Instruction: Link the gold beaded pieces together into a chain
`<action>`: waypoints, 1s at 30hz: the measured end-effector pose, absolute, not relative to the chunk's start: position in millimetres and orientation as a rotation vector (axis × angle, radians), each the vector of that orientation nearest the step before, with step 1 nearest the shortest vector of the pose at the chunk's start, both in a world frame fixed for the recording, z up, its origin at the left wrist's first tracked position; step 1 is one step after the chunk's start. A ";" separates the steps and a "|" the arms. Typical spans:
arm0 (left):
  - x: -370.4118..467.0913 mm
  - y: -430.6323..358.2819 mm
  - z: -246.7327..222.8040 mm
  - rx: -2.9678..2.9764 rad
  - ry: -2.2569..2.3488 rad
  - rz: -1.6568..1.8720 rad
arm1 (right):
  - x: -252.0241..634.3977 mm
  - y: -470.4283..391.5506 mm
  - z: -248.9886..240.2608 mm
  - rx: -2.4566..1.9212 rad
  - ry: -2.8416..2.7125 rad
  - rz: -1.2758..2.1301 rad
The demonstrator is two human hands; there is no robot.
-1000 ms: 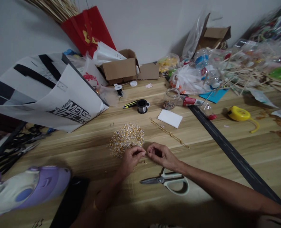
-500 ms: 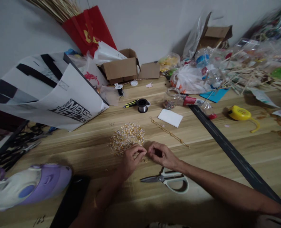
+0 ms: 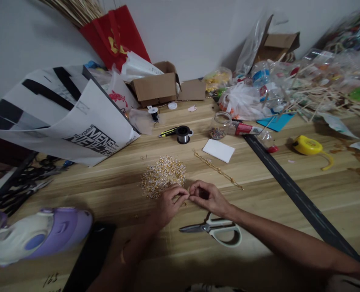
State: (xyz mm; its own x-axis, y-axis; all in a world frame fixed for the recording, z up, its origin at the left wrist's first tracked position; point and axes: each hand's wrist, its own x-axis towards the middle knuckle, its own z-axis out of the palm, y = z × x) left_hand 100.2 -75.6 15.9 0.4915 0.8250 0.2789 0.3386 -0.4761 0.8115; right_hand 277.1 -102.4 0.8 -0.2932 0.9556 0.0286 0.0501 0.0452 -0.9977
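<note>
My left hand (image 3: 173, 201) is pinched closed at the lower right edge of a heap of gold and clear beads (image 3: 163, 174). Its fingertips meet those of my right hand (image 3: 207, 197), also pinched. What lies between the fingertips is too small to make out. A tiny gold piece (image 3: 185, 205) rests on the wood just below them. Scissors with pale handles (image 3: 225, 231) lie below my right hand, blades pointing left. Above that hand a gold chain (image 3: 219, 170) stretches diagonally across the table.
A white pad (image 3: 218, 150), a wire spool (image 3: 183, 134) and a bead jar (image 3: 220, 126) stand behind. At right lies a yellow tape measure (image 3: 307, 145); at left are a purple bottle (image 3: 59, 231) and a large white bag (image 3: 91, 125). Plastic clutter fills the back right.
The fingertips of both hands have come together, closing the small gap between them. Otherwise the hands and objects stay almost where they were.
</note>
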 end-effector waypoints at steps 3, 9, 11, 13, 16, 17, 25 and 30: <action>100.2 -75.5 15.0 2.039 0.973 0.887 | 277.0 -102.3 -1.5 -1.076 -1.527 1.330; 98.9 -75.2 16.0 2.048 0.988 0.855 | 277.8 -101.6 -4.4 -1.112 -1.572 1.271; 98.6 -75.2 16.1 2.050 0.999 0.845 | 278.0 -101.3 -4.5 -1.113 -1.583 1.262; 98.3 -75.0 15.7 2.054 0.998 0.842 | 278.0 -101.0 -4.3 -1.118 -1.594 1.253; 98.1 -74.5 14.6 2.067 0.983 0.870 | 277.8 -100.7 -3.3 -1.125 -1.610 1.237; 98.0 -74.4 14.2 2.073 0.977 0.881 | 277.7 -100.6 -2.9 -1.125 -1.612 1.236; 89.6 -70.1 16.1 2.156 1.039 0.830 | 277.0 -100.6 -0.4 -1.135 -1.545 1.284; 76.7 -64.0 29.1 2.510 0.990 0.545 | 276.8 -99.2 -2.7 -1.132 -1.466 1.316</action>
State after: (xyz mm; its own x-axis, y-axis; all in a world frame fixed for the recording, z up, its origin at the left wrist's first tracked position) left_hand 76.7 -64.0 29.1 0.6755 0.7064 0.2114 0.5562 -0.6764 0.4828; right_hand 276.8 -99.2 -2.7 -0.2367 0.9714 0.0181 0.0866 0.0397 -0.9955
